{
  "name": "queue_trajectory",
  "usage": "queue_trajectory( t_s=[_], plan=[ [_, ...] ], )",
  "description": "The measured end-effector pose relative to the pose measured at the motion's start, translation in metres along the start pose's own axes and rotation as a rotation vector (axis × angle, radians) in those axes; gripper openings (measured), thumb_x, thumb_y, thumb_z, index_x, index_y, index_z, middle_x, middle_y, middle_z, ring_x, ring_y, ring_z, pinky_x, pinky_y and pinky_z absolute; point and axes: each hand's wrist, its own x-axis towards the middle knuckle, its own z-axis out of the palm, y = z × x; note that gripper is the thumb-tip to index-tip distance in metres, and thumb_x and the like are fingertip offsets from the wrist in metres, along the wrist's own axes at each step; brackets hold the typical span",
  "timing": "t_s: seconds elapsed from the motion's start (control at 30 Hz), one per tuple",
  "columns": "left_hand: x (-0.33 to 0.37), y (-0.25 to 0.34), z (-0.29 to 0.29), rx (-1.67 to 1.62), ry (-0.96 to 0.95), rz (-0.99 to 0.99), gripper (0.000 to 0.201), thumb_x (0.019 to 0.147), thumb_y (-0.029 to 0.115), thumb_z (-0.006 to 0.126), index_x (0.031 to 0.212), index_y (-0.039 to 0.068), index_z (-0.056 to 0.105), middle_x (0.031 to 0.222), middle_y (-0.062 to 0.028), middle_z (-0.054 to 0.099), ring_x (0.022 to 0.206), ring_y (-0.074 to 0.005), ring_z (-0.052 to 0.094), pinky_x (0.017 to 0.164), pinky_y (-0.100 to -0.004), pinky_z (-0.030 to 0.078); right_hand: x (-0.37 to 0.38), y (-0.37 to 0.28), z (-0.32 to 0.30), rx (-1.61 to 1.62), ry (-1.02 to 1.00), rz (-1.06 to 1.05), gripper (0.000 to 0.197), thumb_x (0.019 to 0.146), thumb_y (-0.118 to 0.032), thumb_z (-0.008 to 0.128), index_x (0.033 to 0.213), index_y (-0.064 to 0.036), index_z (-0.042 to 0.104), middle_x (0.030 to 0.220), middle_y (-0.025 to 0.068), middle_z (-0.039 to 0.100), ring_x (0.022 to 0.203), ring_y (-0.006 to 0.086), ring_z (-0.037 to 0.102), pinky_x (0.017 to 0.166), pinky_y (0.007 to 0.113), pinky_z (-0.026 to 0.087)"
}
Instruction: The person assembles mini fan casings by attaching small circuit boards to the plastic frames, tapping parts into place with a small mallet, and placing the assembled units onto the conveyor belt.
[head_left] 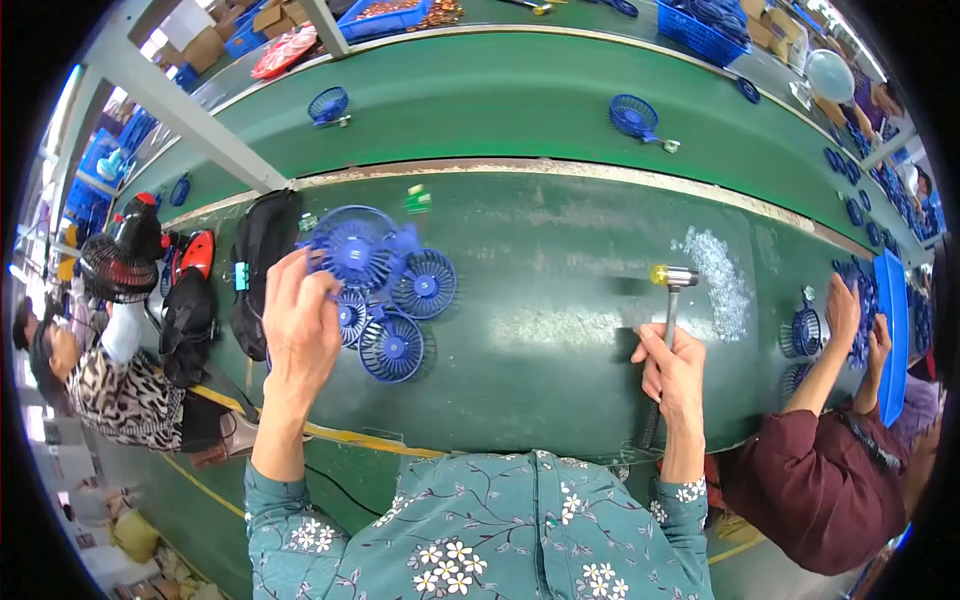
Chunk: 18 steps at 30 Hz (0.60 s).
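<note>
Blue fan grilles (385, 290) are clustered on the green workbench (560, 300), left of centre, and the uppermost one is gripped by the left hand (300, 325), whose fingers are curled over its lower left rim. Three smaller grilles lie touching one another just to the right of that hand. A small hammer (668, 310) is clenched in the right hand (675, 375), well apart from the grilles (its handle is held upright, its metal head with a yellow tip resting above the fist). A scatter of small clear parts (720, 280) is seen just beyond the hammer head. Black bags (262, 260) lie to the left of the cluster. Further blue grilles are handled by a neighbouring person in a maroon sleeve (820, 470) at the right edge.
</note>
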Motion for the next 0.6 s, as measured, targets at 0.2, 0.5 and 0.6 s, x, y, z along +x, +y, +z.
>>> queue_trajectory(
  t_s=[0.2, 0.5, 0.6],
  plan=[
    [0.042, 0.037, -0.017, -0.111, -0.16, 0.633, 0.021, 0.066, 0.004, 0.064, 0.084, 0.0, 0.054, 0.118, -0.0193, 0.06, 0.109, -0.0362, 0.06, 0.089, -0.0451, 0.053, -0.024, -0.037, 0.04, -0.09, -0.112, -0.187, 0.02, 0.093, -0.015, 0.067, 0.102, 0.0026, 0.068, 0.069, 0.0051, 0.066, 0.039, 0.0005, 0.038, 0.034, 0.021, 0.025],
    [0.07, 0.1, 0.009, -0.289, -0.297, 0.876, 0.025, 0.071, 0.013, 0.062, 0.094, 0.004, 0.057, 0.111, -0.0169, 0.06, 0.101, -0.0288, 0.059, 0.091, -0.0407, 0.049, -0.034, -0.074, 0.053, -0.3, -0.467, -0.049, 0.03, 0.085, -0.022, 0.078, 0.102, 0.0014, 0.069, 0.063, -0.0044, 0.056, 0.046, 0.0021, 0.042, 0.039, 0.022, 0.029],
    [0.07, 0.101, 0.025, -0.242, -0.237, 0.853, 0.039, 0.074, 0.013, 0.062, 0.112, 0.004, 0.06, 0.112, -0.0166, 0.06, 0.102, -0.0284, 0.059, 0.091, -0.0402, 0.049, -0.03, -0.061, 0.05, -0.176, -0.409, -0.032, 0.025, 0.088, -0.021, 0.075, 0.093, 0.0023, 0.067, 0.059, -0.005, 0.051, 0.042, 0.0018, 0.04, 0.036, 0.022, 0.027]
  ],
)
